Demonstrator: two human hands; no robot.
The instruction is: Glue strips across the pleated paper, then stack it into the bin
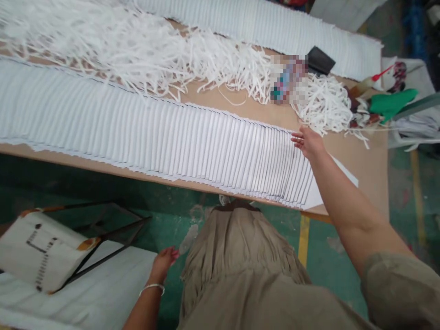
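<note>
A long row of overlapping white sheets, like folded fabric or paper pieces, runs along the near side of the table. Over its right end is my right hand, fingers spread and slightly bent, with nothing visible in them. Whether the fingertips touch the sheets I cannot tell. My left hand hangs low beside my skirt, away from the table. Its fingers are loosely extended, a little blurred, and I see nothing in them. A pale band circles that wrist.
Piled white strips lie along the middle of the brown tabletop. Behind them is another row of white sheets. A dark flat object and green cloth are at the right. A stool stands lower left.
</note>
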